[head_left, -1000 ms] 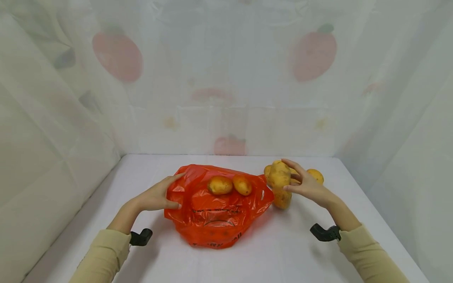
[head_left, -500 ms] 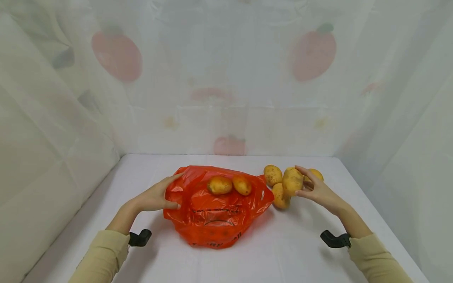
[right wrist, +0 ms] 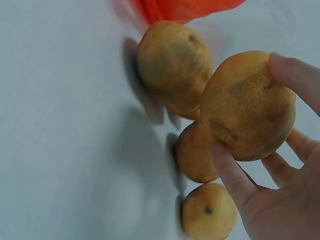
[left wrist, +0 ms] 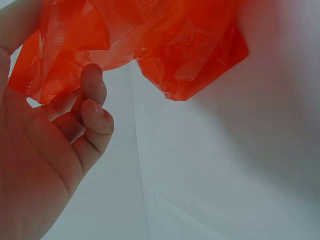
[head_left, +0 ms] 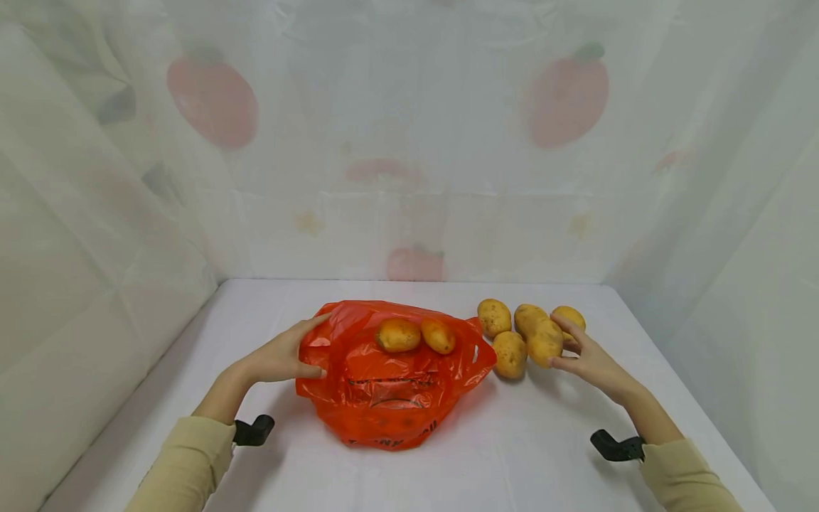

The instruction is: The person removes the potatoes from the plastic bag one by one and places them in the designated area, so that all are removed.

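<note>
My left hand (head_left: 284, 353) grips the left edge of a red plastic bag (head_left: 390, 398), thumb toward the near side and fingers toward the far side. In the left wrist view two fingers (left wrist: 97, 117) curl beside the bag's film. Two potatoes (head_left: 398, 335) show at the bag's upper middle. To the right, my right hand (head_left: 595, 366) pinches a potato (right wrist: 250, 107) between thumb and fingers, above the table. Near it are a potato (head_left: 510, 355) by the bag's right corner, one (head_left: 494, 317) behind that, another (head_left: 528, 318) partly covered by the held one, and one (head_left: 569, 316) behind my fingers.
All this rests on a white-covered table (head_left: 499, 455). A pale curtain with faded fruit prints (head_left: 422, 142) stands behind it, and pale sheets (head_left: 96, 249) hang at both sides. A black wrist camera (head_left: 617, 446) sticks out from the right wrist.
My right hand has moved right and slightly nearer with the potato, away from the bag, uncovering the potatoes beneath. The left hand and the bag have barely moved.
</note>
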{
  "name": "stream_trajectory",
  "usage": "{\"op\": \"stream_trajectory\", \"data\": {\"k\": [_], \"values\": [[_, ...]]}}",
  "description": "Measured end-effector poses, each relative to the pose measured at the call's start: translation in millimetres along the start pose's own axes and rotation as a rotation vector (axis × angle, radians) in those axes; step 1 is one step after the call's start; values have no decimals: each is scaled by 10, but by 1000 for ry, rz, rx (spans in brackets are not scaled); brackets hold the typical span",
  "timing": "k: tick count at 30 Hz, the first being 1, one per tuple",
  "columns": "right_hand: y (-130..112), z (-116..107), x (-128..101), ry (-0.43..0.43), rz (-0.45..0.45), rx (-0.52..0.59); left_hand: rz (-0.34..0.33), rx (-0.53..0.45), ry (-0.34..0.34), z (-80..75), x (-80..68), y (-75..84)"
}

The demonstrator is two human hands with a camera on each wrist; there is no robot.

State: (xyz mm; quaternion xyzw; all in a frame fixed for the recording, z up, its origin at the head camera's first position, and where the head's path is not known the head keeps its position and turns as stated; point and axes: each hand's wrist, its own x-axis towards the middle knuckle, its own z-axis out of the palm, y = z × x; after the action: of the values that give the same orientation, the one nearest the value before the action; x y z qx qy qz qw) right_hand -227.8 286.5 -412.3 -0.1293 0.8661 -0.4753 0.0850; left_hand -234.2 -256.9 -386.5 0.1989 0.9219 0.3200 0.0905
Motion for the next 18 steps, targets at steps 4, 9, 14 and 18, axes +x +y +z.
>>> {"op": "stream_trajectory", "data": {"k": [4, 9, 14, 18], "values": [[64, 4, -31, 8, 22, -5, 4, -3, 4, 0, 1, 1], [149, 23, -36, 18, 42, -16, -1, -20, -1, 1, 0, 4], [206, 43, -26, 20, 58, -35, -6, -34, -3, 4, -6, 1], [243, 59, -31, 16, 59, -32, 0, -37, 0, 6, -7, 1]]}}
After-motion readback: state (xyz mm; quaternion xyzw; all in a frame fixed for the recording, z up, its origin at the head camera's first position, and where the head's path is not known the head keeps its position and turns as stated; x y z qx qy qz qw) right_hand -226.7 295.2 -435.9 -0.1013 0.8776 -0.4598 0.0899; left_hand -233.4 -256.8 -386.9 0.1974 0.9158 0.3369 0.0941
